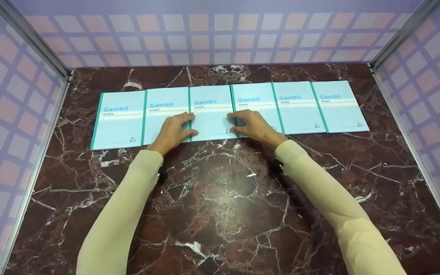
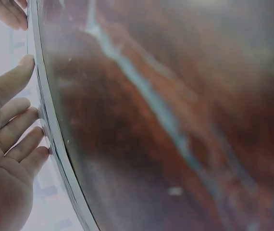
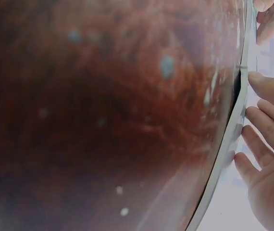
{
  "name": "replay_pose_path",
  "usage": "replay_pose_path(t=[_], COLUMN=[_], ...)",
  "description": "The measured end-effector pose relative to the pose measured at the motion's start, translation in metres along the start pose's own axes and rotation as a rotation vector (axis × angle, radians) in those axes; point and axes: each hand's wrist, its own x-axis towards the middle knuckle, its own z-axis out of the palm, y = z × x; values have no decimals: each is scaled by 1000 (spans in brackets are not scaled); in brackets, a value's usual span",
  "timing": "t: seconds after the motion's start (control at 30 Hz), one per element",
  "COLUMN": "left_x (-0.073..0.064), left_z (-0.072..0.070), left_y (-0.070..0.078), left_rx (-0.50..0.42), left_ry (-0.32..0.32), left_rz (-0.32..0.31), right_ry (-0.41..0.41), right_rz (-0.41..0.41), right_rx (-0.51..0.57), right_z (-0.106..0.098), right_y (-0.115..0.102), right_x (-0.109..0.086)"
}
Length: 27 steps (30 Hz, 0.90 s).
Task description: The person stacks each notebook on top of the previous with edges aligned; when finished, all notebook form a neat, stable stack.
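Several pale blue notebooks with teal spines and "Gambit" on the covers lie side by side in a row. My left hand (image 1: 172, 130) rests over the second notebook (image 1: 162, 122) from the left, its thumb and fingertips reaching onto the left edge of the third notebook (image 1: 210, 124). From the other side, my right hand (image 1: 256, 125) lies over the fourth notebook (image 1: 256, 99), fingertips on the third one's right edge. In both wrist views the fingers (image 2: 21, 130) are spread and relaxed against the covers, gripping nothing.
The leftmost notebook (image 1: 117, 126) sits slightly nearer to me than the rightmost notebook (image 1: 342, 110). Beneath them is a dark red marbled tabletop (image 1: 220, 206). Checkered panels, including the back panel (image 1: 220, 34), enclose the table on three sides.
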Motion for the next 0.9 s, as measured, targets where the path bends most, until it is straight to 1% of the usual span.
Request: replay_pose_path(t=[0.13,0.27,0.6,0.77,0.9], left_x=[0,-1,-10,-13,-17], left_z=[1,2,5,6,6], left_y=[1,2,4,7,8], left_rx=[19,28,2,22,24], left_ry=[-4,5,21,6,7], left_rz=[-1,4,25,20,32], right_ry=[-4,-6,5,10,13], right_rz=[-7,-13,-16,-40,-60], right_rx=[-8,-8,-7,-22,-31], right_z=[0,1,4,6,7], right_y=[-1,-2,-4,-4,-6], right_x=[-3,-4,-14,-18,-23])
